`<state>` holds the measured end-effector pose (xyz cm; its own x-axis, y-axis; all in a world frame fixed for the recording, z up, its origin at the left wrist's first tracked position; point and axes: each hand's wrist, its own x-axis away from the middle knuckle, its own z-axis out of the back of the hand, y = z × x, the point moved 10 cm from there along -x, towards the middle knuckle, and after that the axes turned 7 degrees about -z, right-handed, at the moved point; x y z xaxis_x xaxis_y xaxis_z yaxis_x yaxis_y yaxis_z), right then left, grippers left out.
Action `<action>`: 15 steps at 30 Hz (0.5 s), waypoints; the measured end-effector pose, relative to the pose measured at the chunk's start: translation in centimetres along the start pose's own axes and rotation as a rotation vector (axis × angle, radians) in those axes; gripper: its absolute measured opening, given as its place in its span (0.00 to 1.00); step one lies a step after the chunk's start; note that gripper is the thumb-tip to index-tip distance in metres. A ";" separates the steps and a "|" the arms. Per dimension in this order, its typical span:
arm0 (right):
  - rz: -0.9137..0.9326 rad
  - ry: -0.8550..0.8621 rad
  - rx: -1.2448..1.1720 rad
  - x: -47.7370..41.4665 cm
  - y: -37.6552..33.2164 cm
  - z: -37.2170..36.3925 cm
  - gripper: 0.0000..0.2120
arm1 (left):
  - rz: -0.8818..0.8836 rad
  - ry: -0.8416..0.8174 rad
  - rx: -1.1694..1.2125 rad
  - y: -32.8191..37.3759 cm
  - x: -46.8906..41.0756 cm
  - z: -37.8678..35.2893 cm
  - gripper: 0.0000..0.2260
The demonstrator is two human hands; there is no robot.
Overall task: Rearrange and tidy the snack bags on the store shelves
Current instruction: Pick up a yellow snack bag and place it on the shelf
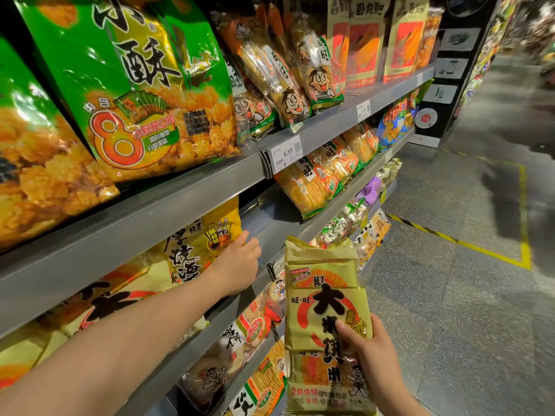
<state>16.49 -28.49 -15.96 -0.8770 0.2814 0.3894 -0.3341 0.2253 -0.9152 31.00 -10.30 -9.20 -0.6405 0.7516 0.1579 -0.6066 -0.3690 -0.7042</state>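
My right hand grips an olive-gold rice cracker bag with a red circle and large black characters, held upright in front of the lower shelves. My left hand reaches into the second shelf and rests against the right edge of a yellow snack bag standing there, fingers curled on it. To the right of that yellow bag the grey shelf board shows bare.
Large green bags fill the top shelf, with clear cracker packs to their right. Orange cracker packs sit further along the second shelf. A price tag reads 6.59. The aisle floor with yellow tape lies right.
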 end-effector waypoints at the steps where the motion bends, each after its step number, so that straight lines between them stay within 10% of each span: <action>1: 0.002 0.006 0.008 0.0 0.0 0.0 0.17 | -0.021 0.024 -0.009 0.1 0.2 0.6 0.10; 15: 0.016 0.050 0.034 0.2 0.0 -0.5 0.17 | -0.007 0.341 0.026 -1.1 0.3 4.4 0.08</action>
<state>16.47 -27.97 -15.84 -0.8641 0.3311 0.3790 -0.3330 0.1885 -0.9239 29.44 -12.10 -5.28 -0.4448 0.8920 -0.0809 -0.6252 -0.3739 -0.6850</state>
